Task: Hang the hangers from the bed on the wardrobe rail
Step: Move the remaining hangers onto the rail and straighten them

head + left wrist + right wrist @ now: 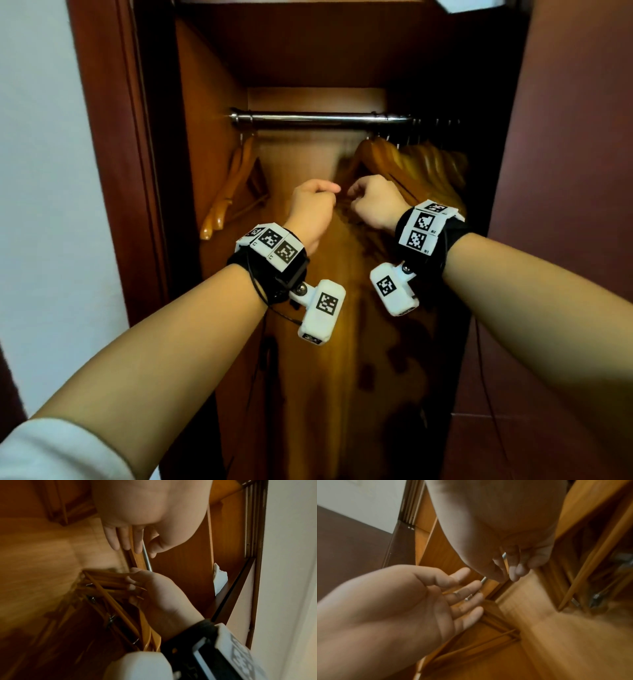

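A chrome wardrobe rail point(318, 118) crosses the open wardrobe. Two wooden hangers point(229, 192) hang at its left end and several more point(421, 164) are bunched at its right end, their near edge blurred. Both hands are raised side by side below the middle of the rail. My left hand point(313, 202) has relaxed, nearly straight fingers point(467, 591) and holds nothing. My right hand point(373, 200) is loosely curled just in front of the right bunch point(106, 580), and nothing shows in its fingers point(515, 570). In the left wrist view the rail point(147, 559) shows behind my left hand.
The wardrobe's dark frame point(102, 137) and a white wall point(34, 171) are on the left. Its open door point(565, 171) stands on the right. The wooden back panel point(308, 161) lies behind the hands. Something white point(472, 5) sits on the top shelf.
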